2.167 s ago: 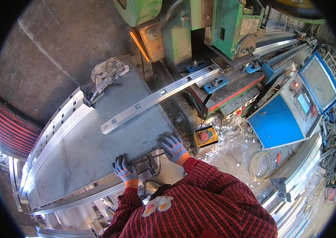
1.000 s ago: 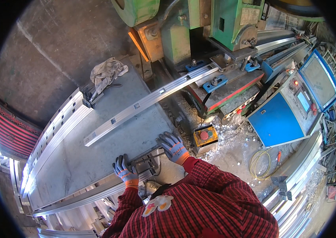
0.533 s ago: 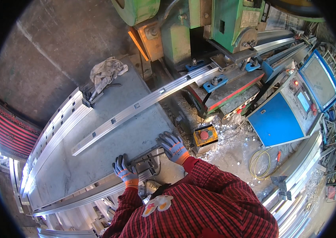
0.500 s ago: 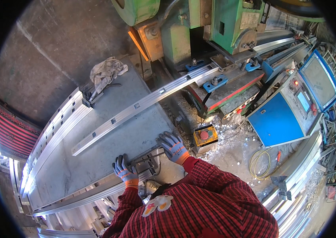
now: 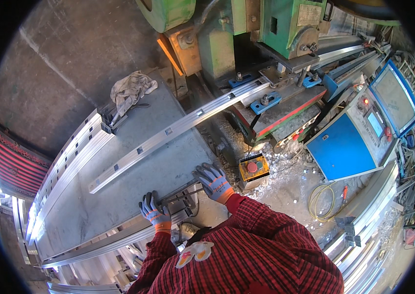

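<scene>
My left hand [image 5: 155, 211], in a grey and orange work glove, rests at the near edge of the metal table [image 5: 168, 166] with its fingers apart. Farther right, my right hand [image 5: 214, 182] in a matching glove lies at the table's right corner, fingers stretched out flat. Neither holds anything. Beyond both hands, a long aluminium profile [image 5: 183, 123] with square holes lies diagonally across the tabletop. Its far end runs into the tooling of the green punch press [image 5: 285, 32], between blue clamps [image 5: 266, 103].
Punched profiles [image 5: 72, 159] are stacked at the table's left side, near a crumpled rag [image 5: 131, 90]. A yellow button box [image 5: 254, 167] stands right of my right hand. Farther right are a blue control cabinet [image 5: 342, 149], a coiled hose [image 5: 319, 206] and more profiles [image 5: 369, 210].
The press ram has risen, so a gap with posts now shows between its plate and the lower tooling. My hands and the profile have barely moved.
</scene>
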Demonstrator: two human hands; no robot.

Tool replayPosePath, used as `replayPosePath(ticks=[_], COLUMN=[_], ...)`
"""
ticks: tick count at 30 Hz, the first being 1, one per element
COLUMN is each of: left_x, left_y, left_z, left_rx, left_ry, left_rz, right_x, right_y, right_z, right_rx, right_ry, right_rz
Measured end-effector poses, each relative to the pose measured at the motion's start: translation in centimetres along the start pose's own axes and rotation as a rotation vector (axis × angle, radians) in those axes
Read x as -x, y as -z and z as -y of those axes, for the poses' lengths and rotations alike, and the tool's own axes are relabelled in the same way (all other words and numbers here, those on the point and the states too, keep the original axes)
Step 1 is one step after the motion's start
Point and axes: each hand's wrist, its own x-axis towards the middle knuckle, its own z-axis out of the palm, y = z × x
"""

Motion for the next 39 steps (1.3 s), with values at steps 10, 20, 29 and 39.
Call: replayPosePath(ticks=[10,20,29,39], left_x=[-0.11,0.23,0.18,0.24], left_y=[0.02,-0.60,-0.48,-0.44], left_z=[-0.15,0.39,0.28,0.44], left_rx=[0.009,-0.015,-0.005,-0.014], left_ry=[-0.012,-0.009,-0.014,-0.015], left_rz=[-0.008,-0.003,-0.014,0.004], right_x=[0.16,0.07,0.15,0.12], right_y=[-0.85,-0.23,-0.55,-0.69], right_z=[-0.44,-0.23,-0.26,-0.34], right_rx=[-0.013,0.022,-0.008,-0.002], right_ry=[0.019,0.006,0.005,0.015], right_rz=[-0.052,0.038,0.013,-0.039])
